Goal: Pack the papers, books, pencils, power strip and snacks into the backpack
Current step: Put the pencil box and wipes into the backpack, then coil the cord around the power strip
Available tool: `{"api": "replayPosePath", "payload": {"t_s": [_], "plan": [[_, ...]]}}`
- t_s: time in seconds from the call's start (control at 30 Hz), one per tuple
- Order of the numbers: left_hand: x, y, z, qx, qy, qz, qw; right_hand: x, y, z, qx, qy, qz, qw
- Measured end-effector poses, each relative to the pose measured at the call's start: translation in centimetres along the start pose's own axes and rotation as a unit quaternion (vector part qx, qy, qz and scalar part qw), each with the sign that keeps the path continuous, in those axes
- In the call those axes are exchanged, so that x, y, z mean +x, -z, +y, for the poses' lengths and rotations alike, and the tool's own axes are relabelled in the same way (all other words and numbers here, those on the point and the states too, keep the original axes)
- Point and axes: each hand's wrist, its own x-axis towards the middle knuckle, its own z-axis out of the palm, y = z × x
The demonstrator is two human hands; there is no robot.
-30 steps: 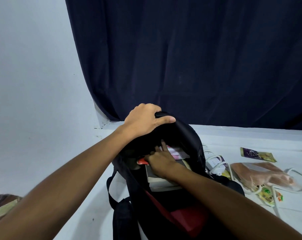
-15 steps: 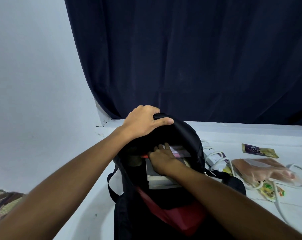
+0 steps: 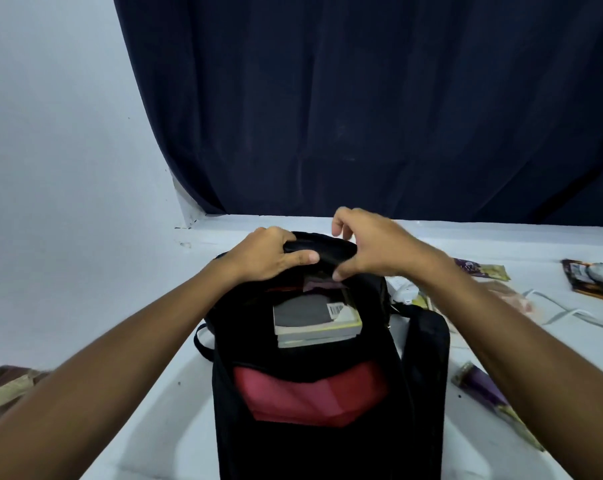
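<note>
From the head camera, the black backpack [image 3: 313, 427] was seen standing open on the white table [image 3: 161, 393]. Its top rim was gripped by the left hand [image 3: 268, 256] and pinched by the right hand [image 3: 369, 247]. Books [image 3: 315, 318] were stacked inside; a power strip [image 3: 402, 289] and snacks [image 3: 483, 270] lay to its right.

A black backpack [image 3: 313, 427] with a red inner panel stands open on the white worktop [image 3: 147, 427], its top flap gripped by the left hand [image 3: 270, 256] and pinched by the right hand [image 3: 369, 249]. Stacked books [image 3: 315, 322], the top one grey with a barcode, lie flat inside its mouth. To its right lie a white power strip [image 3: 402, 289] with trailing cable and several snack packets [image 3: 483, 271], still unpacked.
</note>
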Motion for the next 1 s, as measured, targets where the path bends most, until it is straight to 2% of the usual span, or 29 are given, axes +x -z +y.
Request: {"api": "replayPosePath", "payload": {"t_s": [0.07,0.17,0.33,0.43,0.5,0.53,0.57,0.6,0.63,0.67,0.7,0.73,0.8,0.87,1.0], "plan": [[-1.3,-1.0,0.2,0.022,0.013,-0.008,1.0,-0.5,-2.7,1.7,-0.081,-0.009,-0.041,0.996],[-3.5,-2.5,0.5,0.101,0.013,-0.024,0.995,-1.7,-6.5,3.5,-0.086,0.007,-0.081,0.993],[-7.4,-4.7,-0.8,0.172,0.013,-0.099,0.98,-4.4,-9.9,4.8,-0.155,0.022,-0.154,0.976],[-9.2,-6.7,-2.1,0.187,0.007,-0.133,0.973,-5.3,-11.2,5.2,-0.152,0.036,-0.163,0.974],[-9.8,-8.0,-2.8,0.179,-0.004,-0.1,0.979,-5.1,-10.8,5.8,-0.054,0.028,-0.179,0.982],[-9.8,-8.4,-3.2,0.176,-0.009,-0.078,0.981,-4.8,-10.3,6.3,0.049,0.016,-0.167,0.985],[-9.8,-8.6,-3.4,0.168,-0.01,-0.064,0.984,-4.6,-9.7,6.7,0.161,0.006,-0.113,0.98],[-9.7,-8.6,-3.5,0.157,-0.006,-0.059,0.986,-4.1,-9.2,7.5,0.241,-0.019,-0.015,0.97],[-9.6,-8.5,-3.5,0.148,-0.001,-0.063,0.987,-3.5,-8.8,8.8,0.273,-0.057,0.096,0.956],[-9.6,-8.3,-3.3,0.142,0.006,-0.07,0.987,-2.8,-8.5,10.3,0.241,-0.105,0.179,0.948],[-9.5,-8.1,-3.0,0.14,0.012,-0.077,0.987,-2.1,-8.4,11.8,0.175,-0.149,0.213,0.95],[-9.5,-8.0,-2.8,0.139,0.018,-0.084,0.986,-1.4,-8.5,13.2,0.087,-0.188,0.191,0.959],[-9.3,-7.7,-2.6,0.14,0.026,-0.092,0.986,-0.4,-9.2,15.4,-0.064,-0.248,0.066,0.964],[-9.2,-7.6,-2.3,0.15,0.034,-0.109,0.982,0.4,-10.2,16.4,-0.105,-0.28,-0.011,0.954],[-9.2,-7.0,-1.4,0.137,0.068,-0.137,0.979,1.6,-12.0,16.6,-0.065,-0.281,0.031,0.957]]}}
